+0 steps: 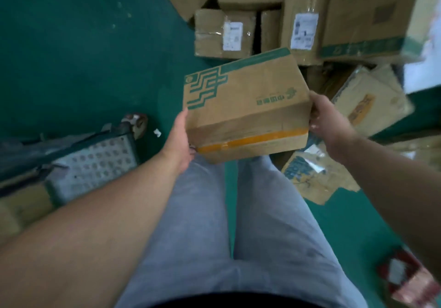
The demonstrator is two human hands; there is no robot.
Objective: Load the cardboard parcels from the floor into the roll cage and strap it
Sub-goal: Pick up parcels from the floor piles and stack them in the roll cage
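I hold a brown cardboard parcel (245,107) with green print and an orange tape band in the air above my legs. My left hand (179,140) presses flat against its left side, fingers hidden under the box. My right hand (327,119) grips its right end, fingers curled round the edge. Several more parcels (224,33) with white labels lie piled on the green floor beyond it. The corner of the roll cage (95,164), a perforated metal base on a castor wheel (134,123), shows at the left.
A tilted box (372,102) and a flattened printed carton (315,176) lie on the floor at the right. A red and white object (405,281) sits at the lower right. Green floor (83,45) stretches to the upper left.
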